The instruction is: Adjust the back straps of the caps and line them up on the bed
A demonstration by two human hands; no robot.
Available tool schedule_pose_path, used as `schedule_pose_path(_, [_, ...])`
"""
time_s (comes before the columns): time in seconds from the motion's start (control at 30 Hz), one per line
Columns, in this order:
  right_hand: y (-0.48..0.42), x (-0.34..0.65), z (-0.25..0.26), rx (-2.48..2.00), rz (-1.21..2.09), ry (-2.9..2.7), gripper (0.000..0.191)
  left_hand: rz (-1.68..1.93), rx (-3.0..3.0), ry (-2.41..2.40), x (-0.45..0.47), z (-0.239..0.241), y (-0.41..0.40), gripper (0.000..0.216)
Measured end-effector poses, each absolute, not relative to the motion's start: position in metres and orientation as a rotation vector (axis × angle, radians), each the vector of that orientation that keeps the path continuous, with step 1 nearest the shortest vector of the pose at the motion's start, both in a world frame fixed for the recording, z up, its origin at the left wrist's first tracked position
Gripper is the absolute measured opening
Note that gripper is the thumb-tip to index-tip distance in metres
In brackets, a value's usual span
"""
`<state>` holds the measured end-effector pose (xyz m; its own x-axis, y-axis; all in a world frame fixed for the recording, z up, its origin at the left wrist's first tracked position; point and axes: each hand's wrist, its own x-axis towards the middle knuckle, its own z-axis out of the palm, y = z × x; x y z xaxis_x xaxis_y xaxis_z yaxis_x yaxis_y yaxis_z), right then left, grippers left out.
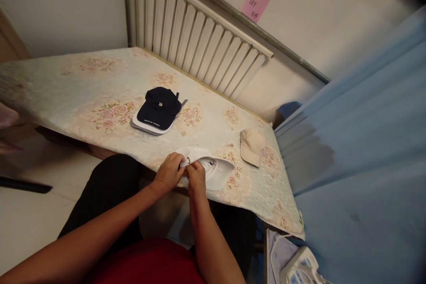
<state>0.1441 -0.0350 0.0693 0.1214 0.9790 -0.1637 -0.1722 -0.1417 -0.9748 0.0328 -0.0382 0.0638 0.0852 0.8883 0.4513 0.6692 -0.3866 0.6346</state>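
Red top: nearest, between two bare forearms that slant in and meet over the near table edge.
Left hand: knuckles up, fingertips pinching the back strap near its buckle.
Right hand: upright forearm, fingers curled leftward, apparently pinching the same strap just beside the left fingertips.
White cap: at the table's near edge, brim pointing right, hollow partly showing; this turn probably brings the strap within both hands' reach.
Beige cap: apart, to the right, upright on the floral cloth.
Navy cap: farther left, resting on a white brim, seemingly stacked to save room.
Radiator: behind the table, below a pink note.
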Motion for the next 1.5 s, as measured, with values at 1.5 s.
schedule_pose_path(1.5, [-0.054,0.211,0.224,-0.639,1.344,-0.359,0.013,1.231,2.004,1.591,0.063,0.161,-0.029,0.047])
